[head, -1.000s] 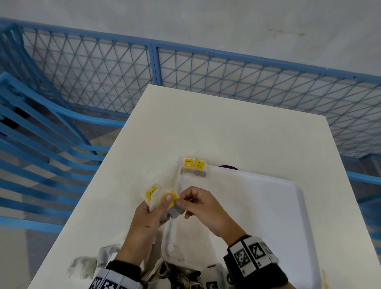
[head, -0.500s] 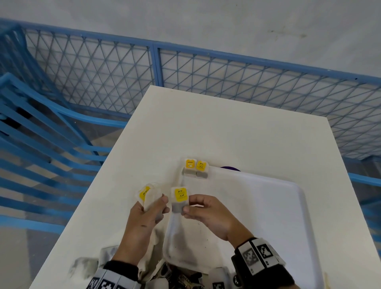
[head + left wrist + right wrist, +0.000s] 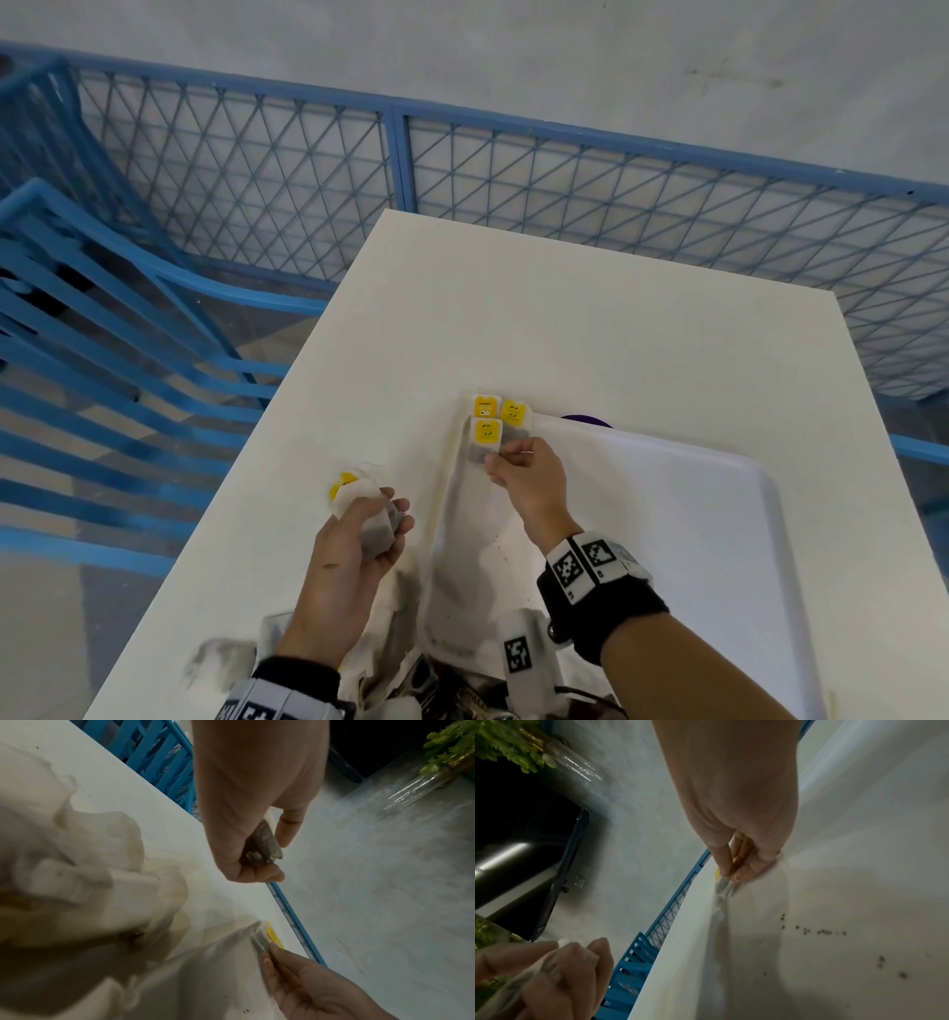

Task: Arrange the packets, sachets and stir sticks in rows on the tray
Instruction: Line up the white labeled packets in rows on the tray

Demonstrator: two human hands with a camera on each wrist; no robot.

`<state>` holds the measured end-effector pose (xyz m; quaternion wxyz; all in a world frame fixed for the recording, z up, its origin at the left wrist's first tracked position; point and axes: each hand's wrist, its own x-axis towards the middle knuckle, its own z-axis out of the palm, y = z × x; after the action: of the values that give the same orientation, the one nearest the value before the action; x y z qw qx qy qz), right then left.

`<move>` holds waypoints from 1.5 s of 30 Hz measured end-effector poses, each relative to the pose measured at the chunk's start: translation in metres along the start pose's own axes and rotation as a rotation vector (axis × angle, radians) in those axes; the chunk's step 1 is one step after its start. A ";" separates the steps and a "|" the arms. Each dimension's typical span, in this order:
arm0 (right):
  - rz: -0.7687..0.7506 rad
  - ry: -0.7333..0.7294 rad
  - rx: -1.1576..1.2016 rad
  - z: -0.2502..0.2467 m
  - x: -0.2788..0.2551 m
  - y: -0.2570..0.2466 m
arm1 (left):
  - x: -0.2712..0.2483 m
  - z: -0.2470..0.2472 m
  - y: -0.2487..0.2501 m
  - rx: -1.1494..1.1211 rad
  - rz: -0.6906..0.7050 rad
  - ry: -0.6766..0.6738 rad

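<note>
A white table (image 3: 565,334) carries a white tray (image 3: 719,514) and crumpled pale wrappers (image 3: 226,663) at its near edge.

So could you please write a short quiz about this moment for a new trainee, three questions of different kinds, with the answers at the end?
1. True or false: the right hand pinches a tea bag at the far left corner of the tray.
2. How many tea bags already lie at that corner, not counting the one being placed?
3. What does the left hand hold? A) stir sticks B) a bunch of tea bags C) nothing

Key: 1 true; 2 two; 3 B
</note>
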<state>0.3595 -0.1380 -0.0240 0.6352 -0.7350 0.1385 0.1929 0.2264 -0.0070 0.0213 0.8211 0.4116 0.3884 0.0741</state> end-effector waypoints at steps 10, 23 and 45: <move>-0.125 0.063 -0.186 0.005 0.006 0.003 | -0.003 0.002 -0.001 0.103 -0.011 -0.051; -0.105 -0.455 -0.059 -0.011 -0.060 -0.016 | -0.011 0.016 -0.004 0.217 0.058 -0.177; -0.221 -0.292 -0.106 -0.036 -0.085 -0.017 | -0.027 0.031 -0.012 0.387 0.178 -0.232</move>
<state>0.2955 -0.1746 0.0338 0.6263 -0.7422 -0.0471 0.2337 0.2273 -0.0455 0.0390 0.7565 0.5994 0.2606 0.0225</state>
